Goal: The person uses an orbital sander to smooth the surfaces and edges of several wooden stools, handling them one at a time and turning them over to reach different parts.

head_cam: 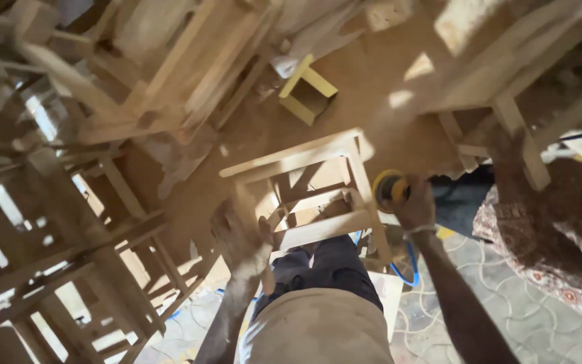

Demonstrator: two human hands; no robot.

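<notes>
A bare wooden stool frame (308,185) stands in front of my knees, its legs and rails unfinished. My left hand (240,237) grips the frame's near left leg. My right hand (413,202) holds a round yellow sander (389,189) pressed against the frame's right leg. A blue hose (409,266) runs down from the sander toward the floor.
Stacks of unfinished wooden chair frames (82,222) crowd the left side and the top. A small yellow wooden piece (306,89) lies on the sawdust floor beyond the frame. More frames (520,114) stand at the right, beside a patterned cloth (560,236) over tiled floor.
</notes>
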